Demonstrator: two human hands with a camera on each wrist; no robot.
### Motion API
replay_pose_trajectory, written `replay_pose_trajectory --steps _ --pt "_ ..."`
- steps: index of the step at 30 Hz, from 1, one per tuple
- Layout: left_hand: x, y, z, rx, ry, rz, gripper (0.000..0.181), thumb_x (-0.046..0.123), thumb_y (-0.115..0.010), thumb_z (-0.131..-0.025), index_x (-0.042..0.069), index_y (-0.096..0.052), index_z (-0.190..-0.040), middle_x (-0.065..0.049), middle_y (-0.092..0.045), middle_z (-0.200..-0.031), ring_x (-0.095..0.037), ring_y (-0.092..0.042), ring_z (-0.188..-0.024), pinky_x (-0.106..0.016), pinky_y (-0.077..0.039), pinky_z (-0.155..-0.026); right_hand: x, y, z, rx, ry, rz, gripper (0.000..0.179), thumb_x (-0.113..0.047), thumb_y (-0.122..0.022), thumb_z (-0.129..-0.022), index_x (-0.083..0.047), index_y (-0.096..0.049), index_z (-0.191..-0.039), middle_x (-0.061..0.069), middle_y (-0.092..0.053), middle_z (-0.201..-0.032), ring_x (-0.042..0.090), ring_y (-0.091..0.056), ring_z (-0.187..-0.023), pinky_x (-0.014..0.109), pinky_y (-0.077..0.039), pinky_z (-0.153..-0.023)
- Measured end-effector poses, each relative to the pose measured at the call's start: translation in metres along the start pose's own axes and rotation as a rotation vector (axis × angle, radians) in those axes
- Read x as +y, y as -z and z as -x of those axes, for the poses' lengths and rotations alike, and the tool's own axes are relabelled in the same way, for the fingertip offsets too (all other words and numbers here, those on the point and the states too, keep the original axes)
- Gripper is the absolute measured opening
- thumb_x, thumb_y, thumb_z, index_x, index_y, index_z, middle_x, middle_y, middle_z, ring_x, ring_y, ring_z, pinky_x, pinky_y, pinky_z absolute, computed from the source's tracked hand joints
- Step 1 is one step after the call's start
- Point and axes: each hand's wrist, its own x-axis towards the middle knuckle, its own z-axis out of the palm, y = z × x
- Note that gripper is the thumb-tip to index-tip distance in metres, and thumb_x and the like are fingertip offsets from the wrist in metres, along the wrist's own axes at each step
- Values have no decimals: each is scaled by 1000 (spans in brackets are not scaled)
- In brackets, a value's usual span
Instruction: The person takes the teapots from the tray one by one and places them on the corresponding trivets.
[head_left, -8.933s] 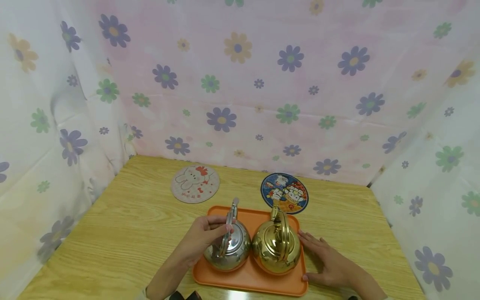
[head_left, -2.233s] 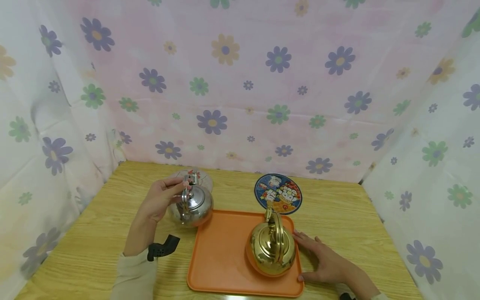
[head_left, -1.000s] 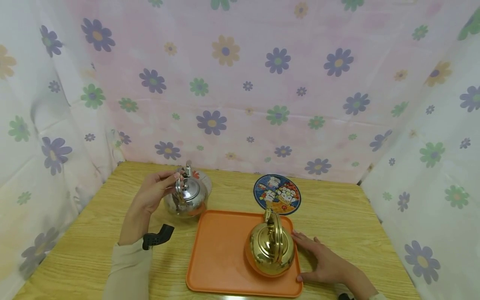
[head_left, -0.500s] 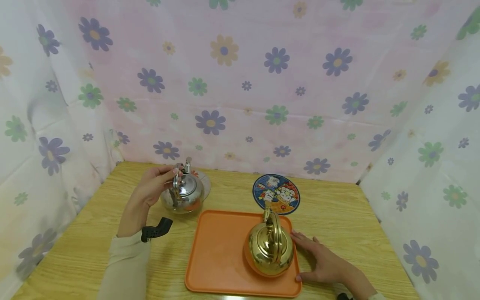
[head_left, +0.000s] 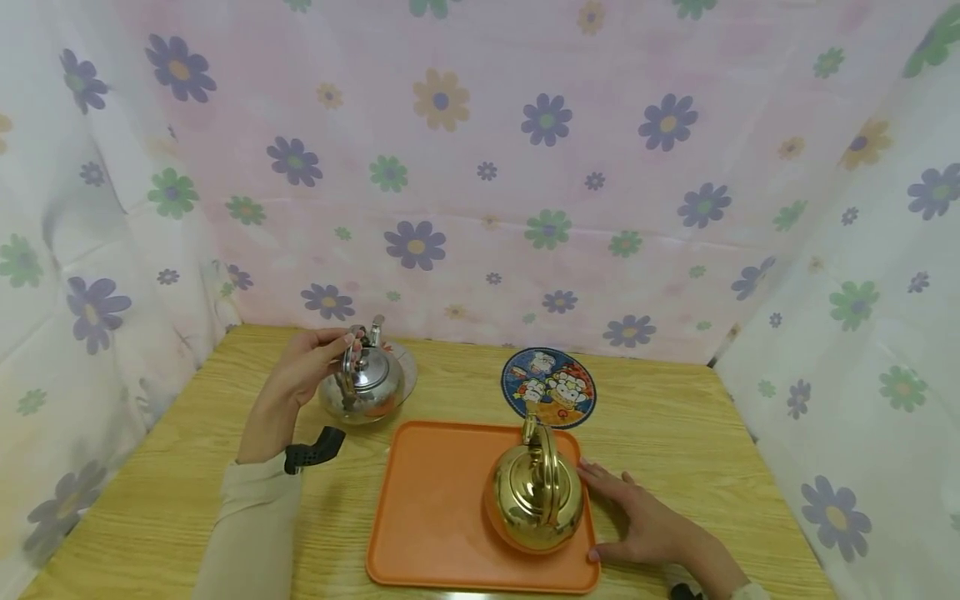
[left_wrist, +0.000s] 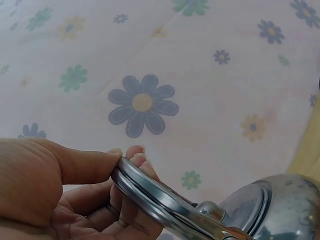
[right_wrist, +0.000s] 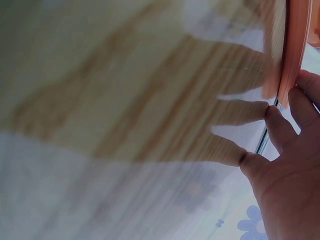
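My left hand (head_left: 300, 375) pinches the arched handle of the silver kettle (head_left: 367, 398), beyond the tray's back-left corner. That kettle overlaps the pale round mat (head_left: 408, 367), hiding most of it. In the left wrist view, thumb and fingers close around the handle (left_wrist: 155, 197), and the lid and body show behind. On the right half of the orange tray (head_left: 431, 517) stands a gold kettle (head_left: 534, 508), its spout pointing toward the back. My right hand (head_left: 637, 517) lies spread along the tray's right edge, fingertips at the rim. The right wrist view shows its fingers extended beside the tray's edge (right_wrist: 295, 50).
A blue round mat (head_left: 551, 379) with cartoon figures lies behind the tray, close to the gold kettle's spout. The wooden table (head_left: 675, 433) is enclosed at the back and sides by flowered cloth (head_left: 480, 192).
The silver kettle has left the tray in my left hand, moving left and back to the pale mat, with only slight movement lately. My right hand stays at the tray's edge.
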Motion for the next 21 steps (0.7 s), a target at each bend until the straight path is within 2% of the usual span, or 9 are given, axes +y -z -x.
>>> replay_pose_trajectory --steps 7,13,21 --pt "-2 -1 -11 40 15 -36 45 12 -44 -109 -21 -45 -140 7 -63 -95 1 -59 -88 -17 -53 -76 3 0 0 8 -5 -10 99 -57 -82 -79 -29 -33 -160 8 -31 -166 42 -27 -150 82 -14 -108" --pt "-5 1 -16 53 17 -36 46 11 -44 -109 -21 -43 -142 -3 -62 -107 1 -61 -90 -16 -53 -77 7 -2 0 0 7 -11 99 -58 -82 -79 -29 -33 -160 6 -30 -166 42 -27 -151 81 -15 -109" --pt "-9 3 -23 41 19 -20 48 14 -43 -110 -21 -41 -142 5 -63 -98 -1 -63 -90 -18 -54 -77 6 -2 0 -3 -7 -29 100 -59 -82 -78 -30 -34 -160 6 -29 -167 41 -26 -151 80 -12 -110"
